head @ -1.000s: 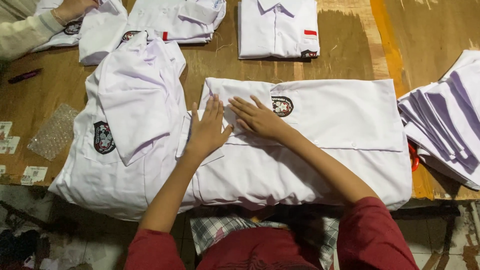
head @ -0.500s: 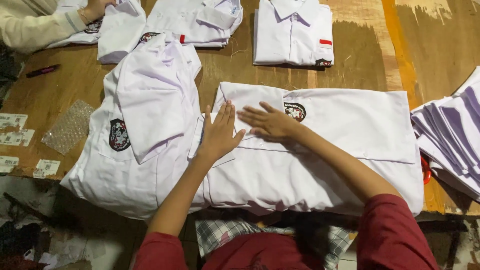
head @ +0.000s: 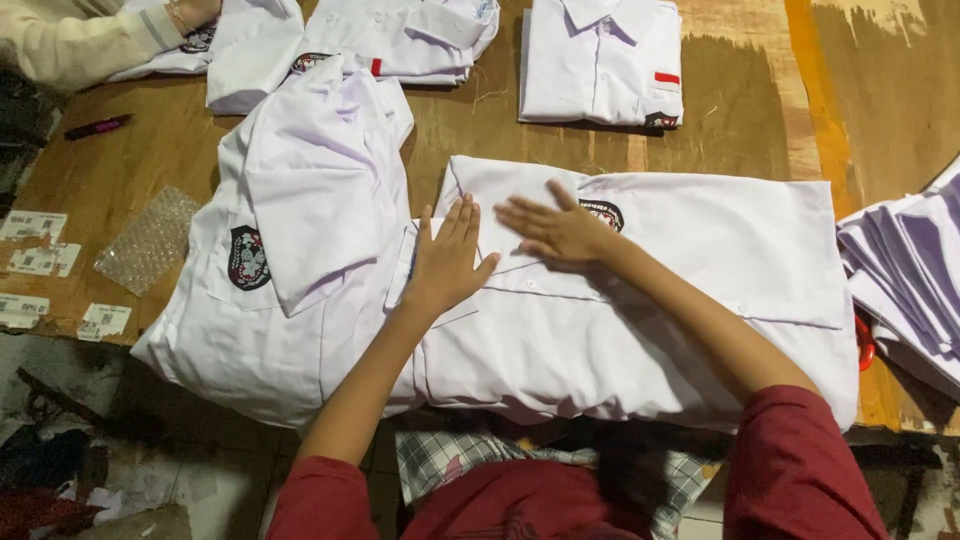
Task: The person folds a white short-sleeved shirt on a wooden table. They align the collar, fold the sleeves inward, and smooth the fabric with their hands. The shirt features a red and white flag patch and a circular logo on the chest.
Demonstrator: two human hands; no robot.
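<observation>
Pressing down on a white shirt (head: 660,300) that lies spread across the near edge of the wooden table (head: 760,120), both hands appear flat and open in the head view, gripping nothing. The left hand (head: 445,262) rests palm down with fingers straight and close together, at the shirt's left end where it overlaps a second white shirt (head: 290,260). The right hand (head: 560,228) lies just beside it, palm down, fingers stretched toward the left, touching the cloth next to a dark round badge (head: 603,213) sewn on the shirt. The two hands are near each other but apart. Both forearms come up from dark red sleeves at the bottom of the view.

The second shirt lies crumpled to the left, one sleeve folded over its front, with its own dark badge facing up. At the far side of the table sit a neatly folded white shirt (head: 600,65) and another folded shirt (head: 410,35) left of it. A stack of white cloth (head: 905,270) lies at the right edge. On the left are a piece of bubble wrap (head: 150,240), some paper labels (head: 35,245) and a dark pen (head: 97,127). Another person's cream sleeve (head: 80,40) reaches in at the top left corner, the hand resting on white cloth there.
</observation>
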